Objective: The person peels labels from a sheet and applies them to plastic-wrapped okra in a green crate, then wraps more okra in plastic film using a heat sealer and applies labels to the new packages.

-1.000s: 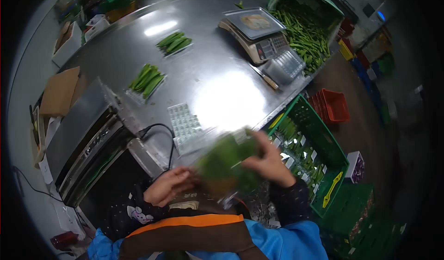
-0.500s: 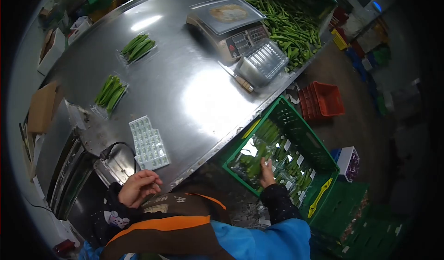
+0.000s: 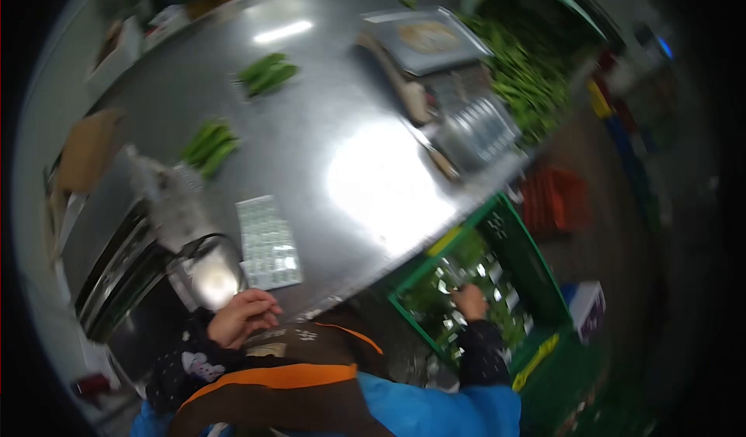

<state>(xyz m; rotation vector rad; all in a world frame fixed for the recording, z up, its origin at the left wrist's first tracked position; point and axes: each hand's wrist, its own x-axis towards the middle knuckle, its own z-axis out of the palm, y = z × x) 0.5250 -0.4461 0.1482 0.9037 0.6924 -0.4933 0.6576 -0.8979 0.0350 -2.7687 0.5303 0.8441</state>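
My left hand (image 3: 245, 318) hovers at the table's near edge, fingers loosely curled together with nothing visible in them. Just beyond it lies a sheet of small labels (image 3: 269, 243). Down in a green crate (image 3: 536, 262), my right hand (image 3: 471, 303) is over several clear packs of okra (image 3: 426, 297) bearing white labels. Blur smears its fingers, so whether it grips a pack does not show. Farther off on the table sit two packs of okra, one nearer (image 3: 210, 148) and one beyond (image 3: 266, 74).
A weighing scale (image 3: 427, 41), a stack of clear trays (image 3: 478, 135) and a wooden-handled knife (image 3: 443, 163) are on the steel table (image 3: 326, 103). Loose okra (image 3: 524, 80) is heaped at the far right. A wrapping machine (image 3: 116, 274) stands left; a red basket (image 3: 556, 200) is beyond the crate.
My right hand has moved down into the crate; the okra pack it held no longer stands out from the others. My left hand stays nearly put. The whole view has shifted and blurred.
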